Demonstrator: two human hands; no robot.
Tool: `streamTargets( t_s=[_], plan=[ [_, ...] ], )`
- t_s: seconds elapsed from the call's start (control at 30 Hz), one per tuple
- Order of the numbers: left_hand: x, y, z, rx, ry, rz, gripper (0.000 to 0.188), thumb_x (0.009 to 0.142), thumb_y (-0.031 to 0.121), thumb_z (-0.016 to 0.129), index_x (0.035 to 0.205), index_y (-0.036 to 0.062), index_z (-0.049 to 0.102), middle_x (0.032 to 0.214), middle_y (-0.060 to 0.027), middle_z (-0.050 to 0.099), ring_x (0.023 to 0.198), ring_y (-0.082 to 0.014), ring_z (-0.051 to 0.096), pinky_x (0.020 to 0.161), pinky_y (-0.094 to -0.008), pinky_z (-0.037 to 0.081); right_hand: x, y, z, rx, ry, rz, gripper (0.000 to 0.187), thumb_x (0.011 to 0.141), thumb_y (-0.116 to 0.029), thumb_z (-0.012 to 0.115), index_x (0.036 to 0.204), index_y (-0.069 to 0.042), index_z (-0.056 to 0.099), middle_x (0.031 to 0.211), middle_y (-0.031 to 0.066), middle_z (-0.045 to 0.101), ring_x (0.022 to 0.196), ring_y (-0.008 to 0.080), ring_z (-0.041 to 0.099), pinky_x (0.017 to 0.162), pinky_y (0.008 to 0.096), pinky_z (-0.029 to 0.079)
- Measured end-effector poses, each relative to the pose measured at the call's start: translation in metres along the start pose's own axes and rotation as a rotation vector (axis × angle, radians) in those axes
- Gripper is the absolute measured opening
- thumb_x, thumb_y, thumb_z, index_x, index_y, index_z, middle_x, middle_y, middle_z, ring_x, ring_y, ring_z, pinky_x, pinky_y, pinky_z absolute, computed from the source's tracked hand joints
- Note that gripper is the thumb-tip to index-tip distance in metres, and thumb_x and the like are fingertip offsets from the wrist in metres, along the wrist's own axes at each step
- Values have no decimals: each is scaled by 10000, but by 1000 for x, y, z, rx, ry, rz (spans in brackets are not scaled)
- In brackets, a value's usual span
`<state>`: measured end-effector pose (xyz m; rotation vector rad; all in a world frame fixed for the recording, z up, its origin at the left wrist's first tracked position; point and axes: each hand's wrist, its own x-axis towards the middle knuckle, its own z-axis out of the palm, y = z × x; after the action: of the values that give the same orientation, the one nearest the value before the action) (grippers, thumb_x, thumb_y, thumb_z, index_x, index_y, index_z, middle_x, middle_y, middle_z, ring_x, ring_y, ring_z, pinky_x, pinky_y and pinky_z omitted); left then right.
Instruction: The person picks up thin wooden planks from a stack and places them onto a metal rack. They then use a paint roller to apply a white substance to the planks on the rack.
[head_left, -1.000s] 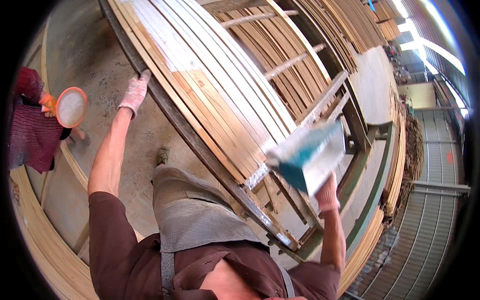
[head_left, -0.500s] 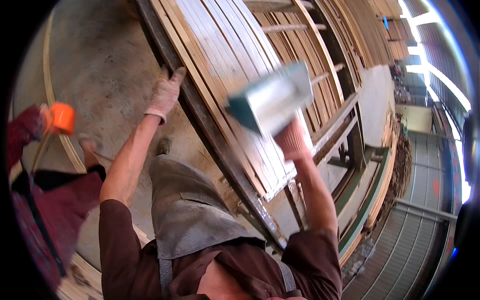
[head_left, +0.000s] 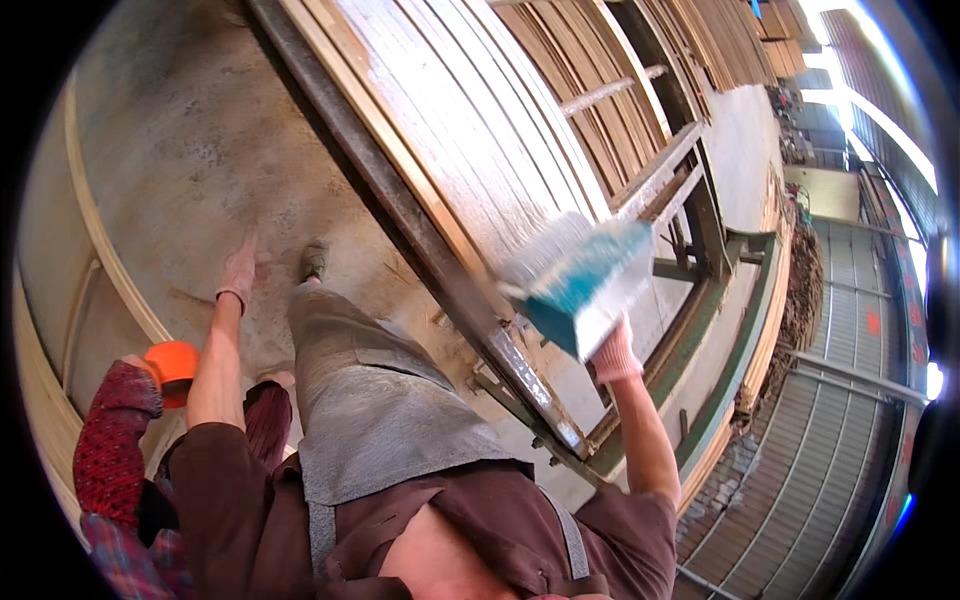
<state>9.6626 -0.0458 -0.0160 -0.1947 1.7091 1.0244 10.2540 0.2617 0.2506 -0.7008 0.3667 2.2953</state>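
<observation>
My right hand (head_left: 616,355), in a pinkish knit glove, grips a teal-and-white box-shaped hand tool (head_left: 590,285), blurred by motion. The tool is tilted over the near end of a row of long pale wooden strips (head_left: 470,120), whose upper faces have a wet-looking white sheen. Its grip and underside are hidden. A dark metal rail (head_left: 400,215) borders the strips along their left side. Well left of that rail, my gloved left hand (head_left: 238,272) hangs above the floor, fingers stretched out and nothing in it.
Close by my left arm, a co-worker's patterned sleeve (head_left: 115,430) shows, with an orange cup-shaped thing (head_left: 172,372) at the hand. A long bent wooden strip (head_left: 100,230) runs along the left. Green metal framing (head_left: 745,345) and stacked brown boards (head_left: 580,100) lie to the right.
My left hand has come off the rail and swung left and down. The right hand has drawn the tool nearer, to the strips' near end. The co-worker has come closer to my left arm.
</observation>
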Motion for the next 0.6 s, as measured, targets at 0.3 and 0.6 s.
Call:
streamTargets(
  t_s=[0.3,0.6],
  plan=[
    [7,-30,16,-73,-40,97,732,996,591,574,1462,28,520,1310,-196,669,1053,-327,686,874,-452,551,27,39,35,-3244,88,-732,430,996,-302,515,1349,-96,649,1361,99,679,1293,232,608,1052,393,486],
    [-54,-25,36,172,-212,149,664,1022,555,540,1402,12,582,1224,-158,712,1009,-298,703,868,-435,565,-85,-5,-37,-2539,188,-494,432,996,-323,507,1353,-116,637,1361,81,664,1310,223,572,1070,423,438]
  ],
)
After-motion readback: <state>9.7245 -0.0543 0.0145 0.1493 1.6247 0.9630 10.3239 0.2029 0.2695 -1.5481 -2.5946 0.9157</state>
